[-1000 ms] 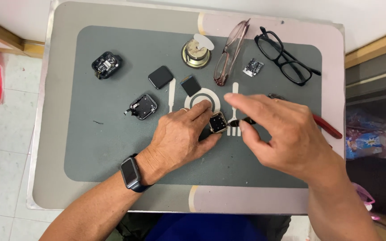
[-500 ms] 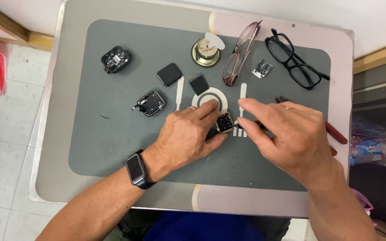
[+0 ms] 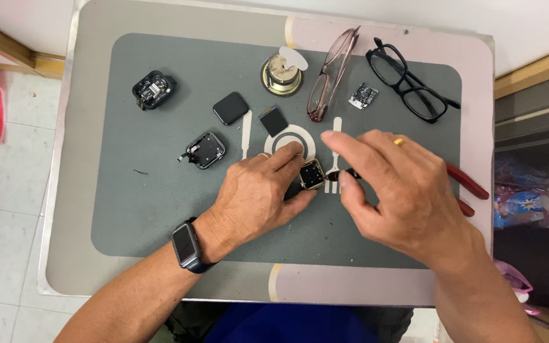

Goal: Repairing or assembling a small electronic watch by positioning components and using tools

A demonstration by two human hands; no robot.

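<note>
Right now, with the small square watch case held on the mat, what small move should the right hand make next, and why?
Probably ease the dark tool tip the last bit to the watch case. The left hand already pins the case between finger and thumb, and the right hand holds the tip just beside its edge.

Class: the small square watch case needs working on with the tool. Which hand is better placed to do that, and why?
Probably the right hand: it grips a thin dark tool whose tip sits beside the watch case. The left hand pinches the case against the grey mat.
</note>
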